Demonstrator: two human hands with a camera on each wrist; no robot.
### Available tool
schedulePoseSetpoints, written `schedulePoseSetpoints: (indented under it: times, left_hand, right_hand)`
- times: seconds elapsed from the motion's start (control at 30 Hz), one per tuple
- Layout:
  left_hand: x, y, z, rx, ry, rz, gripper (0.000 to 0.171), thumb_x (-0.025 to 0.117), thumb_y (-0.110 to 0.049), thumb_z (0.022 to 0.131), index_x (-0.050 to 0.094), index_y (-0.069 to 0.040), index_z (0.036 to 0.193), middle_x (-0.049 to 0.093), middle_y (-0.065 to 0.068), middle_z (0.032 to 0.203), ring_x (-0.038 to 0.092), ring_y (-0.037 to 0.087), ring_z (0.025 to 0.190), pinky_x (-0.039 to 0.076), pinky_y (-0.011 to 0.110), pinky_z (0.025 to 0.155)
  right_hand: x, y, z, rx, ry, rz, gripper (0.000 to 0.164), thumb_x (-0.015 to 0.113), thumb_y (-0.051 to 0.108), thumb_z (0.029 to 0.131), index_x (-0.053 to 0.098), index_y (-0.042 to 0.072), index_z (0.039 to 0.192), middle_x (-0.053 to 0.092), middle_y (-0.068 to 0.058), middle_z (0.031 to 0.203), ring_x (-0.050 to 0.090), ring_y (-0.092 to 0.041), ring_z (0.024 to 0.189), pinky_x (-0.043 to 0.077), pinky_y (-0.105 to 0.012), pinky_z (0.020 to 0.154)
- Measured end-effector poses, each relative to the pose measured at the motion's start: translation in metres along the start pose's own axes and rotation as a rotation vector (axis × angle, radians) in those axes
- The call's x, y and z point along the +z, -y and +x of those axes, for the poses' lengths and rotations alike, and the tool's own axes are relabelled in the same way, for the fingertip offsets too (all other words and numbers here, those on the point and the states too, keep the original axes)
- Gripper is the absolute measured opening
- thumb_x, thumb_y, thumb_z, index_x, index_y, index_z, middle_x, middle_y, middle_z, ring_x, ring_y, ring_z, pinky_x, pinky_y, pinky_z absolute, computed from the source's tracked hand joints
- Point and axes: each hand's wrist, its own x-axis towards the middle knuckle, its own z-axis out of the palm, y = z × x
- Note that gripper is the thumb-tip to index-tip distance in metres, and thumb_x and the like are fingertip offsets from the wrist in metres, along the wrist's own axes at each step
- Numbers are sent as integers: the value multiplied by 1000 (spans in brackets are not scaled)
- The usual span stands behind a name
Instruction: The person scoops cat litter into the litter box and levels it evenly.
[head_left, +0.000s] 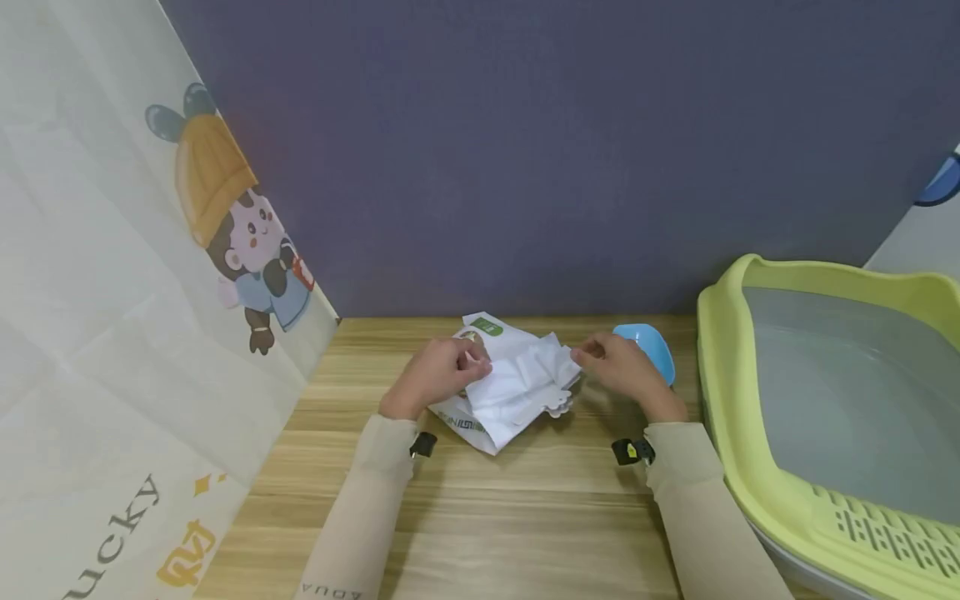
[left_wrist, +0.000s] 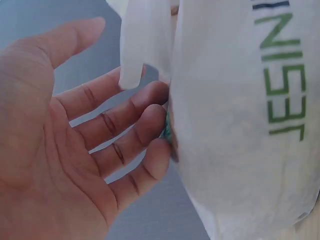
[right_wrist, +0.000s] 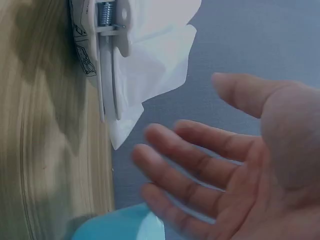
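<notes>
A white plastic bag (head_left: pixel 510 392) with green lettering lies crumpled on the wooden table (head_left: pixel 525 517), between my two hands. My left hand (head_left: pixel 465 362) is at the bag's left side. In the left wrist view its fingers (left_wrist: pixel 145 112) are spread and nearly straight, their tips touching the bag (left_wrist: pixel 235 125). My right hand (head_left: pixel 592 354) is at the bag's ruffled top edge. The right wrist view shows this hand (right_wrist: pixel 200 165) relaxed and holding nothing, a short gap from the bag (right_wrist: pixel 155 60). A white spring clip (right_wrist: pixel 107 55) is clamped on the bag.
A light blue scoop (head_left: pixel 652 346) lies just behind my right hand. A yellow-green litter tray (head_left: pixel 750 467) with a grey inside fills the right side of the table. A cartoon-printed curtain (head_left: pixel 112 292) hangs on the left, and a dark purple wall stands behind.
</notes>
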Motion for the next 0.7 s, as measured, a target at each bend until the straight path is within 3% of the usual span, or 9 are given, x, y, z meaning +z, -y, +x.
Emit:
schedulePoseSetpoints:
  times: [0.23,0.47,0.7]
  left_hand:
    - [7,-4,2,-41,76,68,34,80,-53,81,74,-28,102,72,-10,97,64,13,89,52,36,81]
    - [14,-5,4,-45,103,112,51,87,-55,72,74,-24,110,72,-7,117,64,17,110,52,39,95]
    - [15,-5,2,-49,139,175,64,86,-60,71,69,-22,121,67,1,128,61,21,119,49,43,101]
  right_hand:
    - [11,0,2,72,236,37,40,56,39,103,68,1,100,71,-16,91,66,-22,74,52,-33,65]
    - [27,-2,0,180,421,175,50,53,45,104,70,-1,93,73,-13,79,68,-20,66,58,-36,60]
    - [40,-3,1,232,473,263,53,54,51,102,68,1,91,73,-10,74,68,-17,61,59,-36,58]
